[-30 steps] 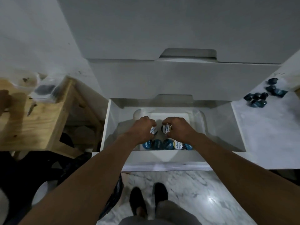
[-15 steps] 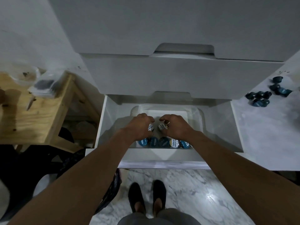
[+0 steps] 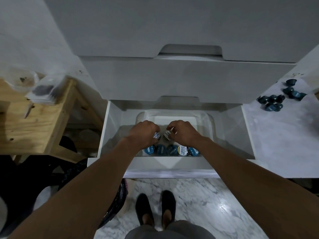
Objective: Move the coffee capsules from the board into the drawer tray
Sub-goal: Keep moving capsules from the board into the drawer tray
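Observation:
Both my hands reach into the clear drawer tray [image 3: 209, 118] inside the open white drawer [image 3: 231, 133]. My left hand [image 3: 144, 133] grips a white-lidded coffee capsule [image 3: 156, 135]. My right hand [image 3: 183, 132] grips another white-lidded capsule [image 3: 166, 134] right beside it. The two capsules sit low over the tray floor, nearly touching. A row of several capsules [image 3: 171, 150] lies along the tray's near wall, most with blue lids, one white and yellow. Several dark blue capsules [image 3: 273, 101] lie loose on the white board [image 3: 279, 138] at the right.
Closed grey drawer fronts [image 3: 172, 80] overhang the back of the open drawer. A wooden stool [image 3: 31, 121] with plastic bags stands at the left. My feet [image 3: 155, 207] stand on the marble floor below the drawer front.
Both hands have kept their capsules and sunk slightly deeper into the tray, staying side by side. The view has shifted a little.

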Motion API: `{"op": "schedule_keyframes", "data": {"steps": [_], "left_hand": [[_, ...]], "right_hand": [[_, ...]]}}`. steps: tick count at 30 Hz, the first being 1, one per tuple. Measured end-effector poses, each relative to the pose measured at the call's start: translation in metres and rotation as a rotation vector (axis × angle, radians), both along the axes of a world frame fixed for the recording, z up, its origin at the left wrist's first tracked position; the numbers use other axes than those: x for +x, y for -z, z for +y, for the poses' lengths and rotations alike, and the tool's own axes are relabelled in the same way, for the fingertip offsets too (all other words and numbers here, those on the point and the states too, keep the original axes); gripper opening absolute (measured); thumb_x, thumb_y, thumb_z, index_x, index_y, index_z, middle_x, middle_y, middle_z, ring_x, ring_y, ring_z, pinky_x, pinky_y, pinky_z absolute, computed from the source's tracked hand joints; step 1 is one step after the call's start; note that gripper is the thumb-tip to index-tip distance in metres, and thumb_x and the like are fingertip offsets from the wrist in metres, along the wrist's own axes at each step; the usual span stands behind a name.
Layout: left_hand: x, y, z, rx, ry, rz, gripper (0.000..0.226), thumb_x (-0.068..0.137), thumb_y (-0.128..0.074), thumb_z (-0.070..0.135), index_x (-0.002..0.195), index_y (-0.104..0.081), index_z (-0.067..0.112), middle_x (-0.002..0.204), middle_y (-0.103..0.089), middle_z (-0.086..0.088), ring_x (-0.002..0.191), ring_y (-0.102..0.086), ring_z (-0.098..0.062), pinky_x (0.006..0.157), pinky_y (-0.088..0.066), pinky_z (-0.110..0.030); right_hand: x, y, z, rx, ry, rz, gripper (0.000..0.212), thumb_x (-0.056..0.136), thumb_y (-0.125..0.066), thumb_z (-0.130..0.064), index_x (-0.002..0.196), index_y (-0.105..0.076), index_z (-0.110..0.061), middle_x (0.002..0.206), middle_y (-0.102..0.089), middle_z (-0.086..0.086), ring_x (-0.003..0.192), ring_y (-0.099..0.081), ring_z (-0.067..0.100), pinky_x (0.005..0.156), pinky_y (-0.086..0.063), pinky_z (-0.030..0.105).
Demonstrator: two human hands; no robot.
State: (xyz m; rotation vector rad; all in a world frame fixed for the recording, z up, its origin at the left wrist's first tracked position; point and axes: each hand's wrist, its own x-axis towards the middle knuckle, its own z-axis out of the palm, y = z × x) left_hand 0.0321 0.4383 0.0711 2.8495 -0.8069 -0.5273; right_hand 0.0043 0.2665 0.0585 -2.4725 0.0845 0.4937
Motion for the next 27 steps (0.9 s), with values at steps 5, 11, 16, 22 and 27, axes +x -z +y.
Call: {"op": "schedule_keyframes", "data": {"steps": [5, 11, 16, 22, 27], "left_hand": [[0.002, -0.004, 0.007, 0.062, 0.063, -0.070, 0.034, 0.082, -0.063, 0.038, 0.113, -0.061, 0.024, 0.108, -0.066, -0.003, 0.096, -0.061, -0.023, 0.080, -0.046, -0.034], [0.003, -0.006, 0.011, 0.072, 0.081, -0.022, 0.033, 0.083, -0.063, 0.035, 0.114, -0.062, 0.022, 0.111, -0.065, -0.003, 0.097, -0.060, -0.023, 0.079, -0.046, -0.033], [0.005, -0.011, 0.013, 0.049, 0.080, 0.050, 0.038, 0.083, -0.067, 0.030, 0.120, -0.060, 0.021, 0.117, -0.063, -0.003, 0.100, -0.059, -0.022, 0.077, -0.043, -0.029], [0.003, -0.012, 0.014, 0.036, 0.066, 0.064, 0.038, 0.083, -0.068, 0.028, 0.119, -0.060, 0.021, 0.117, -0.062, -0.004, 0.099, -0.059, -0.022, 0.077, -0.045, -0.030], [0.000, -0.016, 0.013, 0.021, 0.029, 0.084, 0.043, 0.084, -0.068, 0.026, 0.125, -0.057, 0.021, 0.125, -0.058, -0.004, 0.106, -0.056, -0.023, 0.083, -0.044, -0.031]], "right_hand": [[0.002, -0.002, 0.010, 0.014, -0.028, 0.012, 0.029, 0.082, -0.067, -0.011, 0.111, -0.064, -0.012, 0.110, -0.064, 0.010, 0.085, -0.055, 0.016, 0.074, -0.043, 0.024], [0.003, -0.001, 0.017, 0.018, -0.039, 0.028, 0.028, 0.081, -0.068, -0.010, 0.109, -0.065, -0.012, 0.106, -0.065, 0.010, 0.082, -0.056, 0.018, 0.071, -0.043, 0.024], [0.003, 0.000, 0.019, 0.017, -0.051, 0.033, 0.027, 0.081, -0.068, -0.010, 0.108, -0.064, -0.012, 0.103, -0.066, 0.010, 0.080, -0.056, 0.016, 0.069, -0.042, 0.023], [0.003, 0.001, 0.020, 0.008, -0.069, 0.041, 0.029, 0.082, -0.068, -0.011, 0.110, -0.064, -0.013, 0.108, -0.065, 0.010, 0.082, -0.054, 0.015, 0.068, -0.041, 0.023], [0.003, 0.002, 0.018, 0.001, -0.099, 0.047, 0.032, 0.083, -0.068, -0.014, 0.114, -0.061, -0.014, 0.111, -0.065, 0.010, 0.084, -0.054, 0.016, 0.070, -0.042, 0.024]]}}
